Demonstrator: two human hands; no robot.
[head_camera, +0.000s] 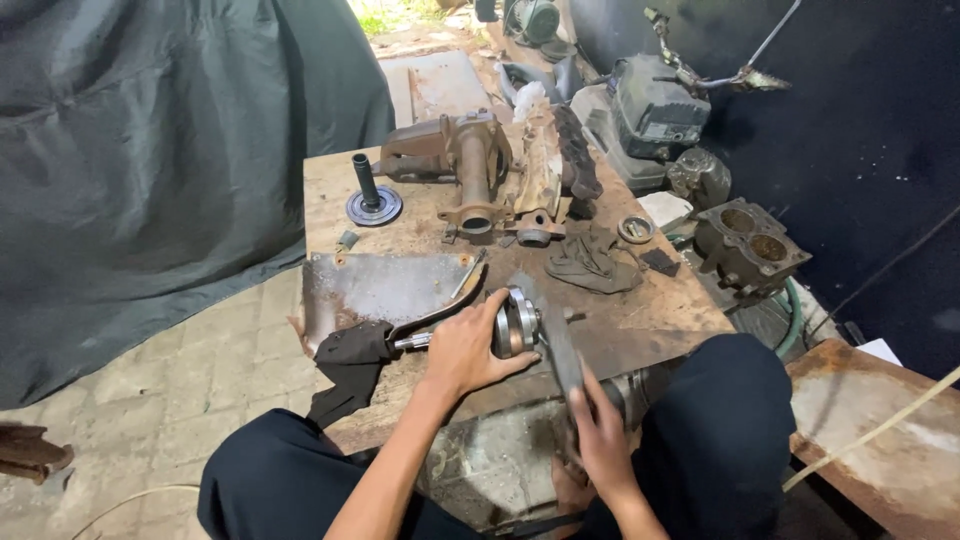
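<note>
Head view: left hand fingers wrapped around round metal bearing part at near table edge. Right hand grips flat metal bar, long axis near-to-far, tip touching the part's right side.

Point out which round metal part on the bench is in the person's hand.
The shiny round bearing-like part, gripped by the left hand. The black flanged shaft and small ring lie untouched farther back.

Round metal bearing part is gripped by left hand near the bench's front edge. Flat metal bar is held against it by right hand.
</note>
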